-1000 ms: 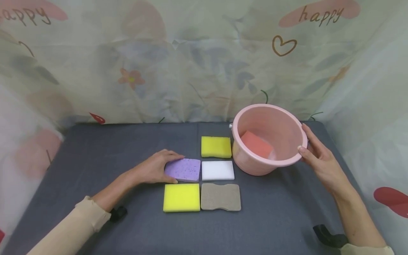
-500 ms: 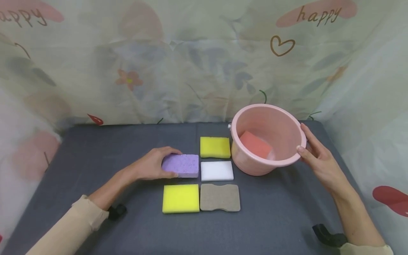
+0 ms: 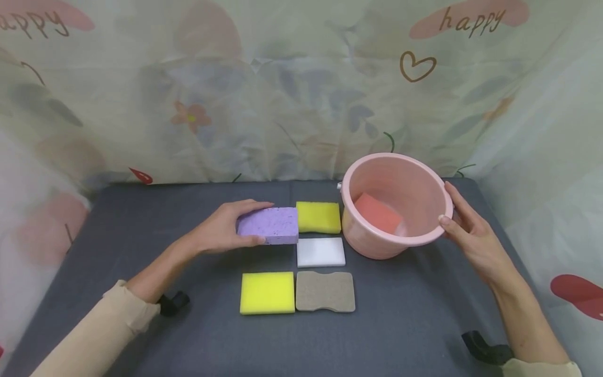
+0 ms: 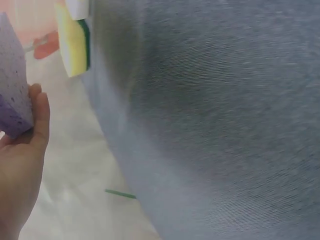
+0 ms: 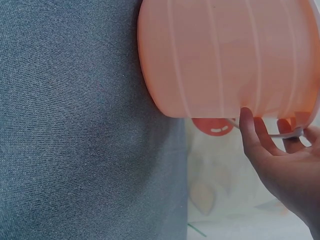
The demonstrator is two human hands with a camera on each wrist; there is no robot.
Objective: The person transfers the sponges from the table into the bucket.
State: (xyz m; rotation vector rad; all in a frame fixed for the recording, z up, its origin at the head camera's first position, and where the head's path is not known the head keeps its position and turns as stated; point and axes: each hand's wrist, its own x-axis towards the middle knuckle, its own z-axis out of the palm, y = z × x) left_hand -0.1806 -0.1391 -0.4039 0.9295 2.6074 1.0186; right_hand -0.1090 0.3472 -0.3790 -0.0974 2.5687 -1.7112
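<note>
In the head view my left hand (image 3: 221,229) grips a purple sponge (image 3: 268,224) between thumb and fingers. The sponge is up off the table, and its right end is beside a yellow sponge (image 3: 318,217). My right hand (image 3: 473,238) holds the right rim of a pink bucket (image 3: 379,246), thumb on the edge and fingers around the outside. Inside the bucket lies an orange-red sponge (image 3: 378,213). The right wrist view shows the ribbed bucket wall (image 5: 225,60) and a handle wire (image 5: 280,135) near the fingers.
Below the purple sponge, a white sponge (image 3: 321,252), a yellow sponge (image 3: 267,293) and a grey-brown wavy-edged sponge (image 3: 325,291) lie on the dark grey cloth (image 3: 226,345). A printed curtain (image 3: 264,115) stands behind the table and along its sides.
My left hand has lifted the purple sponge off the cloth and moved it away from me, from beside the white sponge toward the far yellow one. The right hand and bucket stay put.
</note>
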